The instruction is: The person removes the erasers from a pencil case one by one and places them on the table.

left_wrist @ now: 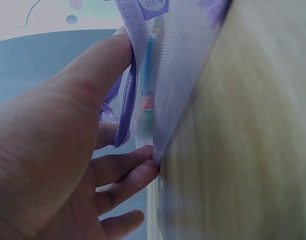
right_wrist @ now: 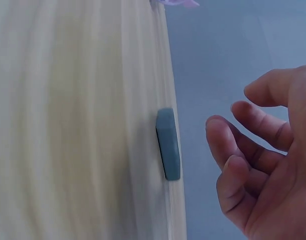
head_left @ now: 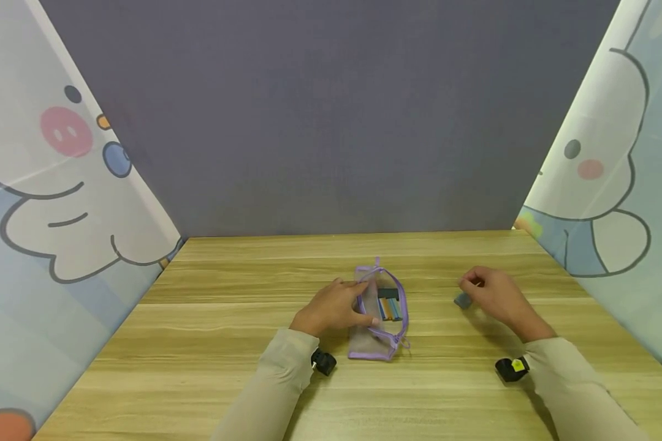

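A see-through mesh pencil pouch (head_left: 368, 343) with purple trim lies on the table, its zipper gaping. My left hand (head_left: 333, 306) holds the pouch's opening edge, thumb and index finger spread along the purple zipper band (left_wrist: 127, 95). Several slim blue and orange pens (head_left: 390, 309) and a dark block (head_left: 388, 293) show inside. To the right, my right hand (head_left: 496, 297) hovers beside a small grey-green block (right_wrist: 168, 145), shaped like an eraser. Its fingers (right_wrist: 222, 140) are loosely bent, apart from the block, and hold nothing.
The wood-grain table (head_left: 209, 343) runs back to a dark grey panel (head_left: 331, 122). Cloths printed with cartoon animals hang at the left (head_left: 49, 184) and right (head_left: 601, 165). A small black camera sits on each wrist, close over the tabletop.
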Action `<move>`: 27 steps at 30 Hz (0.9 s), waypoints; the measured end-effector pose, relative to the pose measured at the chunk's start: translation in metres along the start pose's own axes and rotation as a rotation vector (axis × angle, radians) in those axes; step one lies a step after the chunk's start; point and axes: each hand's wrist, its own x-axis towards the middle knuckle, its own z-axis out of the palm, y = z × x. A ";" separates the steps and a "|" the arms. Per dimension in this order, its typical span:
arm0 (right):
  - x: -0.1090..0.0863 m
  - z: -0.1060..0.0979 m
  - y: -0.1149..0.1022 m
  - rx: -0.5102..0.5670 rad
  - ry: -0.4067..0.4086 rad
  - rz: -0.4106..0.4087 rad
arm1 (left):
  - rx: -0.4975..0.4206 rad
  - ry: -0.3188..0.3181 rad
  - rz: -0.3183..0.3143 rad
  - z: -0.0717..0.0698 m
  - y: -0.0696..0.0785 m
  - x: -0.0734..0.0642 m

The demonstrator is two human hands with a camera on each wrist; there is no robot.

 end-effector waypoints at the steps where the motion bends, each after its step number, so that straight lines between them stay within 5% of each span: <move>1: 0.000 0.002 -0.001 -0.003 0.003 -0.007 | -0.002 0.000 0.001 0.000 0.000 0.000; 27: 0.009 0.033 -0.040 0.101 -0.112 -0.065 | -0.028 -0.006 -0.018 0.001 -0.001 -0.001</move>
